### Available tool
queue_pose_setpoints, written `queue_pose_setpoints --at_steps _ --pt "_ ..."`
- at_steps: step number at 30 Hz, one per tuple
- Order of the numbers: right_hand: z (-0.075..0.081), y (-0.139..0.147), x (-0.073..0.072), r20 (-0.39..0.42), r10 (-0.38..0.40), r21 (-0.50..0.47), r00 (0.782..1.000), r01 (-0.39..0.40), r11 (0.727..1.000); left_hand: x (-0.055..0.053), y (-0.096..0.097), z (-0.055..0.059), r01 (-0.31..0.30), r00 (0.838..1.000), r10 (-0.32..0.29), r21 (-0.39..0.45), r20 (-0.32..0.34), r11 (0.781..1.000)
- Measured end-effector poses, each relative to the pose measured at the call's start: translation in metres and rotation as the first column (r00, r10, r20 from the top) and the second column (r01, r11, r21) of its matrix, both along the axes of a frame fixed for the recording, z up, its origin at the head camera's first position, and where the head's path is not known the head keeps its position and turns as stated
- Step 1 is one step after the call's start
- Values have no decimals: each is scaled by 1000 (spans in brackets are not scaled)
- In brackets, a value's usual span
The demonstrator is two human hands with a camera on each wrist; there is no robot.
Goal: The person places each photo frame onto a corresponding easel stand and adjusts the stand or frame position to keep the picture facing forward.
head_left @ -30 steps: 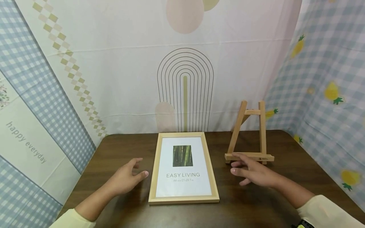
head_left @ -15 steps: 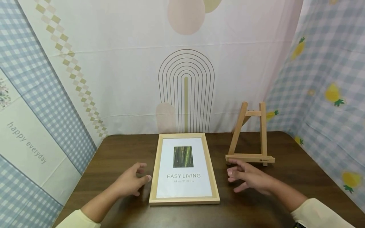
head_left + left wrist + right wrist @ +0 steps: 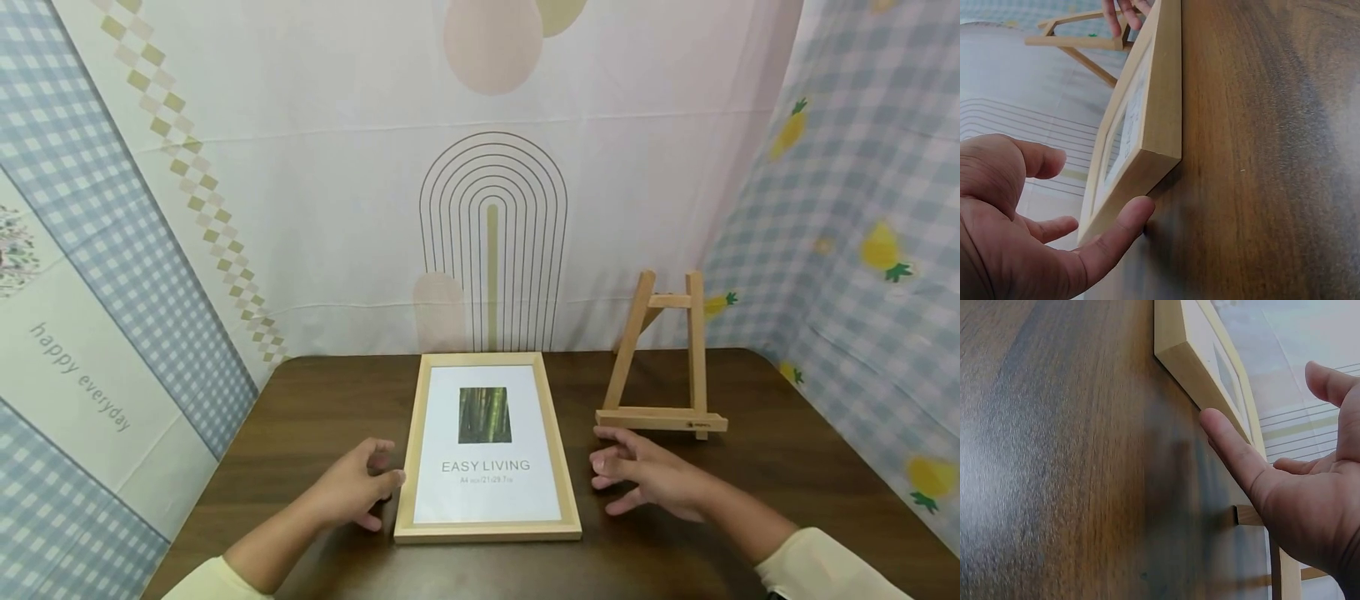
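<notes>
Left hand (image 3: 354, 483) hovers beside the picture frame (image 3: 486, 457), right hand (image 3: 654, 477) near the tabletop easel (image 3: 660, 418). I see both spread

The head camera is looking forward and down across the counter (image 3: 330, 408), while two wrist cameras, tipped sideways, are peering low and close from opposite sides, all three sharing the picture frame (image 3: 487, 452) and easel (image 3: 697, 354).

Dark brown table (image 3: 337, 392), printed fabric backdrop (image 3: 322, 200)
</notes>
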State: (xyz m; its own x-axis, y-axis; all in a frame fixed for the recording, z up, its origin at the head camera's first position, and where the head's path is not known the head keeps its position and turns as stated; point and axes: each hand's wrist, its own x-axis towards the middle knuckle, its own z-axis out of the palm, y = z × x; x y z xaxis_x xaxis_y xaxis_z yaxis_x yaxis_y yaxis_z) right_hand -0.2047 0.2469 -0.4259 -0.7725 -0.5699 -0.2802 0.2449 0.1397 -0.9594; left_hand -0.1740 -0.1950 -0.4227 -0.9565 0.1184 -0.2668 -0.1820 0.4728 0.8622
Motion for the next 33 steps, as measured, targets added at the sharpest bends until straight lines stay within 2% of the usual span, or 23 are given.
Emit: queue_pose_setpoints --at_steps 20,27,33 --pt "-12 -20 1 60 4 -26 998 -2 1000 3 17 -6 -30 999 27 71 43 997" --pt "-17 -26 1 84 -17 -14 996 18 1000 2 17 -9 1 999 -4 61 48 998" --pt "-19 -28 1 61 -9 -16 998 10 1000 1 20 -10 13 998 -16 68 55 998"
